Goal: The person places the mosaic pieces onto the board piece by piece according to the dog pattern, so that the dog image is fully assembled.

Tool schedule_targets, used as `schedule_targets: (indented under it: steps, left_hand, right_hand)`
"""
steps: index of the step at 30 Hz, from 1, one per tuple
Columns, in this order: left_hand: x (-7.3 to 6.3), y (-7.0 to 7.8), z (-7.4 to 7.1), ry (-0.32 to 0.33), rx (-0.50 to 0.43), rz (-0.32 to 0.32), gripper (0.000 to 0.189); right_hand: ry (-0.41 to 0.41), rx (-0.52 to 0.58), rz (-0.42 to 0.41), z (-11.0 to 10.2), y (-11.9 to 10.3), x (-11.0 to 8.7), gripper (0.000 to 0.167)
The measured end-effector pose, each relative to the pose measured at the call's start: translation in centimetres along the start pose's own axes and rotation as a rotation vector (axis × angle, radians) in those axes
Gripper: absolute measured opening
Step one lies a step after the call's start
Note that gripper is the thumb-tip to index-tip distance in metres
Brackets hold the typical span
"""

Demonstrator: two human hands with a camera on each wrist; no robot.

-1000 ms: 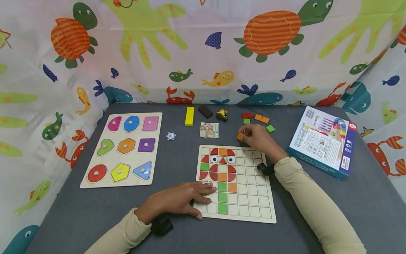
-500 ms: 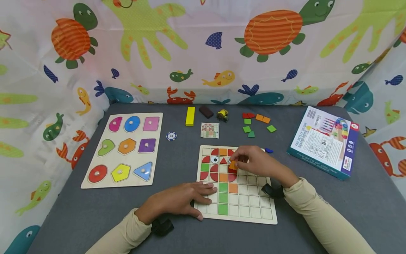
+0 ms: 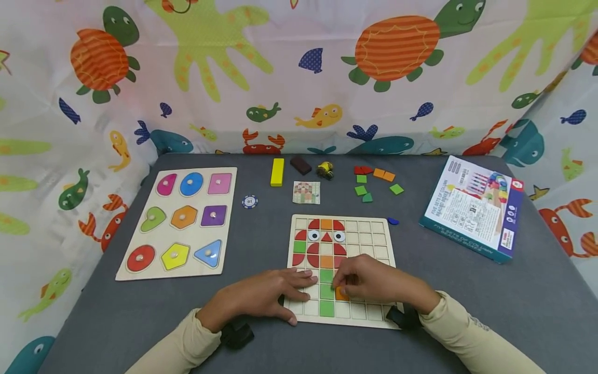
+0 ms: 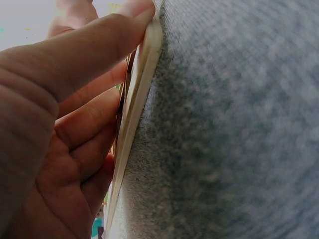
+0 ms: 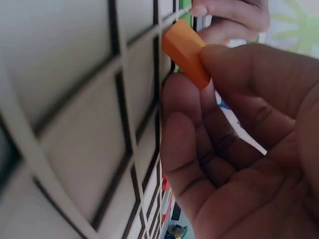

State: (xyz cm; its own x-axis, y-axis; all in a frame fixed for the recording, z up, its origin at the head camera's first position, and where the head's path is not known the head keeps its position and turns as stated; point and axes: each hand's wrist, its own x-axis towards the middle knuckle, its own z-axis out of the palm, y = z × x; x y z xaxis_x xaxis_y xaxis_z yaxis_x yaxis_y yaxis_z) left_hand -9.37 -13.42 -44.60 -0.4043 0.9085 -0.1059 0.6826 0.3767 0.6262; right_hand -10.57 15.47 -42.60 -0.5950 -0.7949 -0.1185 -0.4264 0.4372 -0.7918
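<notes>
My right hand (image 3: 376, 280) pinches an orange square tile (image 3: 341, 294) between thumb and fingers, low over the wooden grid board (image 3: 380, 239). In the right wrist view the tile (image 5: 187, 52) is tilted against the board's cells. On the board's lower left edge rests my left hand (image 3: 268, 293), fingers spread, thumb near the front corner. The left wrist view has that thumb (image 4: 99, 47) over the board's edge. Red, orange and green pieces and two eye pieces (image 3: 339, 236) sit in the cells. My right hand hides several cells of the board.
Loose green, red and orange tiles (image 3: 384, 175) lie behind the board, a blue piece (image 3: 393, 221) by its corner. Around them are a picture card (image 3: 306, 192), yellow block (image 3: 277, 172), brown block (image 3: 301, 165), toy (image 3: 325, 170), chip (image 3: 249, 201), shape puzzle (image 3: 156, 195) and box (image 3: 472, 208).
My right hand has picked up the orange tile from behind the board and carried it forward, down to the board's lower middle. The left hand has stayed in place.
</notes>
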Motion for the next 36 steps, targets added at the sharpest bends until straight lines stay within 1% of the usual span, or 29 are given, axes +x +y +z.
schedule_targets:
  steps: [6, 10, 13, 15, 18, 21, 24, 26, 28, 31, 36]
  left_hand:
    - [-0.2, 0.0, 0.2, 0.004, -0.019, -0.003, 0.056]
    - [-0.2, 0.0, 0.3, 0.003, -0.024, -0.005, 0.055]
    - [-0.2, 0.0, 0.3, 0.004, -0.025, -0.006, 0.055]
    - [-0.2, 0.0, 0.3, 0.004, -0.023, -0.007, 0.055]
    - [-0.2, 0.1, 0.2, 0.0, -0.021, -0.012, 0.055]
    - [-0.2, 0.2, 0.0, -0.004, -0.014, -0.015, 0.056]
    - [-0.2, 0.2, -0.1, -0.002, -0.007, -0.012, 0.056]
    - [-0.2, 0.2, -0.2, 0.001, -0.003, -0.009, 0.056]
    - [-0.2, 0.1, -0.1, 0.002, -0.001, -0.012, 0.056]
    - [-0.2, 0.1, -0.1, 0.001, -0.002, -0.016, 0.056]
    - [-0.3, 0.2, 0.0, 0.005, -0.001, -0.011, 0.056]
  right_hand:
    - [0.039, -0.109, 0.005, 0.7, -0.3, 0.0, 0.013]
    - [0.045, -0.174, 0.005, 1.0, -0.5, -0.1, 0.012]
    - [0.045, -0.182, 0.009, 0.8, -0.6, -0.1, 0.011]
    - [0.065, -0.174, 0.007, 0.4, -0.5, 0.0, 0.012]
    - [0.124, -0.157, 0.02, -1.1, 0.2, 0.4, 0.013]
    - [0.217, -0.164, 0.042, -3.4, 1.6, 0.9, 0.015]
    - [0.302, -0.189, 0.096, -5.7, 3.0, 1.4, 0.017]
    - [0.337, -0.214, 0.133, -7.2, 3.7, 1.8, 0.018]
    - [0.358, -0.211, 0.178, -8.5, 4.4, 2.2, 0.021]
    - [0.388, -0.2, 0.243, -10.2, 5.5, 2.9, 0.024]
    - [0.488, -0.228, 0.332, -12.5, 7.4, 4.3, 0.024]
